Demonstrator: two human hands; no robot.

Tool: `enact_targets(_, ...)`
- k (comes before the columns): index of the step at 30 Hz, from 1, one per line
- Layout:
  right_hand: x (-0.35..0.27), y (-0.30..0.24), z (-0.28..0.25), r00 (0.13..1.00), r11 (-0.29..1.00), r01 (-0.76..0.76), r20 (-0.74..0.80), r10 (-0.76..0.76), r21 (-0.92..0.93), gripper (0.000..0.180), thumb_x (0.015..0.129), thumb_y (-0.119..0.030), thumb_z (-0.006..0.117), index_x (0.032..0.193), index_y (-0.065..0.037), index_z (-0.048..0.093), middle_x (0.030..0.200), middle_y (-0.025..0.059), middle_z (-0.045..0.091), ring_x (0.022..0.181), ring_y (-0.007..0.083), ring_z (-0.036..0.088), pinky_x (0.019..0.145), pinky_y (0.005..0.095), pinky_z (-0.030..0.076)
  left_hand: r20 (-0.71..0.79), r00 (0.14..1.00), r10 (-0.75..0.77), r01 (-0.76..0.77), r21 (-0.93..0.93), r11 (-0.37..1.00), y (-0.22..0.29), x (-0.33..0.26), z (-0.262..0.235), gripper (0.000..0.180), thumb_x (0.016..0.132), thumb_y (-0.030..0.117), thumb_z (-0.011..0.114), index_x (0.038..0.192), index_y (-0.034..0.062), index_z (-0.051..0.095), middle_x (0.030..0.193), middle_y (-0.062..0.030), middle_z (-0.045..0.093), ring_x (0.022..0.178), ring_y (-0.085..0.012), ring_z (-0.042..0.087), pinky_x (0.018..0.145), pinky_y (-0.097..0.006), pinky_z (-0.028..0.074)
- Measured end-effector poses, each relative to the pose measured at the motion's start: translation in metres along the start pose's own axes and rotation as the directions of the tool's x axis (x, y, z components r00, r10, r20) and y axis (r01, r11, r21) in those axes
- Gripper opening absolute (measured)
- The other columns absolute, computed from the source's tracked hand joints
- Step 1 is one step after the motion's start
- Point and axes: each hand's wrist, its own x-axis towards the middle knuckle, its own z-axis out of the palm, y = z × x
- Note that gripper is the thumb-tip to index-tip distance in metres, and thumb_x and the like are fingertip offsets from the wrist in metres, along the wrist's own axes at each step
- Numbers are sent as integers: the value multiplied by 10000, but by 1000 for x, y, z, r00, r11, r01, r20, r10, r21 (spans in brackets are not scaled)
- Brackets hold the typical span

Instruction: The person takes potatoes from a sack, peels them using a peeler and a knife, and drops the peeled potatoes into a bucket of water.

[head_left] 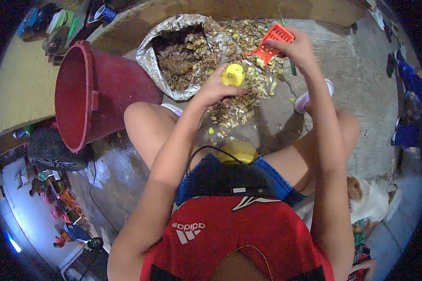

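My left hand (216, 89) is closed around a rounded yellow fruit (233, 75) with a darker patch; its exact kind I cannot tell. To the right and a little farther away, my right hand (299, 49) grips an orange-red slotted plastic tool (277, 36). A thin green piece (293, 69) shows below that hand, and whether it belongs to the tool is unclear. Beneath both hands, pale peelings and scraps (253, 86) lie strewn over the concrete floor. An open whitish sack (147, 58) beyond my left hand holds brown peel waste (183, 61).
A big dark red tub (122, 77) stands left of the sack. Between my legs is a yellow rounded object (239, 152). A tyre (56, 150) lies at the left. A white and brown dog (368, 201) is by my right leg. A low wall (173, 14) runs behind.
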Motion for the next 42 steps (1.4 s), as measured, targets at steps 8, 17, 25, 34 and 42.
enact_targets(8, -1, 6, -5, 998, 998, 53, -33, -53, -23, 324, 616, -273, 719, 816, -46, 604, 704, 20, 608, 606, 91, 552, 554, 229, 439, -6, 998, 57, -57, 72, 996, 4, 2, 6, 748, 504, 151, 778, 1119, -10, 383, 875, -52, 541, 771, -124, 518, 656, -253, 445)
enact_targets(17, -10, 0, 7, 990, 943, -55, 141, 9, 329, 255, 703, -199, 653, 877, -35, 562, 761, 30, 592, 663, 93, 562, 561, 218, 452, 38, 998, 44, -50, 195, 980, 8, 4, 6, 723, 474, 182, 807, 1072, 3, 443, 924, -47, 554, 834, -133, 520, 772, -267, 414)
enact_targets(25, -20, 0, 40, 948, 967, -137, 311, 65, 215, 240, 666, -208, 680, 825, -62, 575, 727, 11, 590, 636, 81, 551, 550, 212, 443, 30, 992, 119, -121, 60, 991, -3, 3, 15, 649, 484, 135, 790, 1035, 24, 466, 896, -26, 551, 804, -113, 515, 743, -253, 418)
enact_targets(34, 16, 19, -9, 989, 989, -72, -116, 86, 126, 214, 661, -163, 679, 821, -47, 596, 741, 20, 610, 624, 84, 558, 545, 217, 440, 3, 997, 75, -74, 236, 969, 11, -9, 12, 530, 509, 123, 745, 954, 31, 471, 828, -40, 545, 754, -116, 510, 694, -260, 429)
enact_targets(42, -20, -2, 41, 967, 974, -138, 236, 93, 180, 221, 665, -204, 681, 803, -67, 575, 694, -9, 577, 604, 66, 529, 520, 212, 417, -99, 976, 195, -139, 408, 902, 3, -1, 12, 504, 497, 184, 739, 874, 14, 451, 797, -109, 540, 728, -174, 531, 674, -292, 435)
